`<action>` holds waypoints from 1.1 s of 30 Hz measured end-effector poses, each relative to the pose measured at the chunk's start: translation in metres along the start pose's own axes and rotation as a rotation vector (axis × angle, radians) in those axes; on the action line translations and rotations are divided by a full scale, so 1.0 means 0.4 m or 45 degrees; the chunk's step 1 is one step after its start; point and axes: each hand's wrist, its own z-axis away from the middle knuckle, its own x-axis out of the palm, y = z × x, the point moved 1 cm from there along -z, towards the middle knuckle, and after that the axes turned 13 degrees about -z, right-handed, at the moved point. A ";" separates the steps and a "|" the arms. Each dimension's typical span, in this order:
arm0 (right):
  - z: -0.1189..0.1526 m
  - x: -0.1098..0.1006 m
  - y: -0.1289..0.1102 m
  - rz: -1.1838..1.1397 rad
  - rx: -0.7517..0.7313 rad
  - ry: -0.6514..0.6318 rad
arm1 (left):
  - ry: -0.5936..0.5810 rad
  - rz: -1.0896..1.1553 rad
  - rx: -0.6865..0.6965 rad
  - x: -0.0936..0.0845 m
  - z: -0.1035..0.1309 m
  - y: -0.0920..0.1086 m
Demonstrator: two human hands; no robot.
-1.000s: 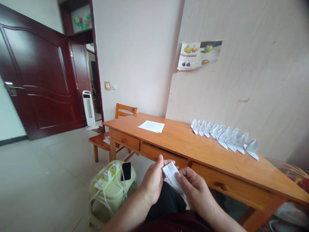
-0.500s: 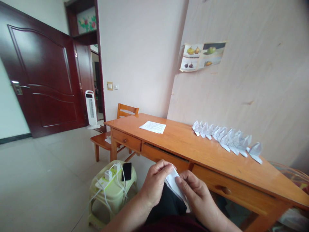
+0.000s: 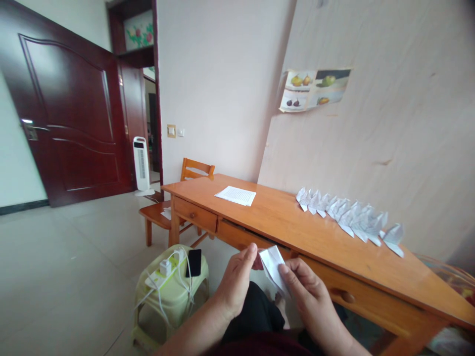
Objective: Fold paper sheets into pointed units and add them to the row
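A small folded piece of white paper (image 3: 272,263) is held up over my lap, in front of the table's drawers. My right hand (image 3: 308,289) pinches its right side between thumb and bent fingers. At its left edge is my left hand (image 3: 234,282), with the thumb raised clear of the paper. The left fingertips lie partly behind the paper's edge, blurred; whether they touch it I cannot tell. On the table's right part stands a row of several folded paper pieces (image 3: 343,212) with upright points. A stack of printed sheets (image 3: 236,196) lies flat farther left.
The wooden table (image 3: 267,215) runs along the wall, with a chair (image 3: 156,215) at its left end. Near my left arm, a plastic stool (image 3: 166,296) carries a power strip (image 3: 163,277), cables and a phone (image 3: 193,262). A white tower-shaped appliance (image 3: 141,165) stands by the doorway.
My left thumb has come off the folded paper, which it was pinching before. The paper has turned so that more of its broad face shows, still in my right hand.
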 end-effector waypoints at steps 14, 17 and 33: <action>0.001 -0.008 0.000 -0.088 0.061 -0.030 | -0.078 -0.116 -0.007 -0.004 0.001 0.001; -0.003 -0.015 0.006 -0.057 0.052 -0.022 | -0.095 -0.135 -0.014 -0.008 0.000 0.004; 0.005 -0.001 0.001 0.258 -0.221 -0.141 | -0.047 -0.700 0.404 -0.029 0.016 0.036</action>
